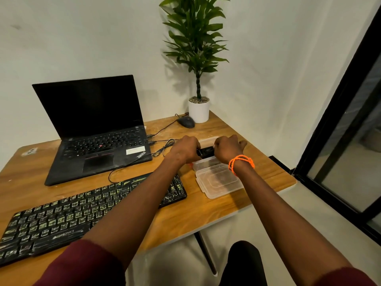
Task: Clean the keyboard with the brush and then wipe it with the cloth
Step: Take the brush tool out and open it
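A black keyboard (pixel 82 211) with yellow-green marks on its keys lies slantwise across the near left of the wooden desk (pixel 206 209), its left end closest to the person and its right end reaching toward the middle. The left forearm passes over its right part. Behind it, an open black laptop (pixel 97 131) stands with a dark screen, and a thin black cable (pixel 115 174) loops on the desk between the two.

To the right of the laptop, more cables (pixel 165 144) lie bunched beside its plugs. Farther back sits a dark mouse (pixel 186 122), just beside a white pot (pixel 199 110) holding a tall green plant (pixel 195 38) at the far corner of the desk.

Near the right edge of the desk, both hands meet over a clear plastic box (pixel 208 159). The left hand (pixel 186 148) and the right hand (pixel 228 149) are each curled round an end of a small black object (pixel 206 152), held just above the box; only its middle shows between them, so I cannot tell whether it is the brush. A clear lid (pixel 218 182) lies flat on the desk just in front of the box, touching it. An orange band (pixel 241 163) circles the right wrist.

No cloth can be made out.

At the far right, a black-framed glass door (pixel 346 129) stands beside the desk.
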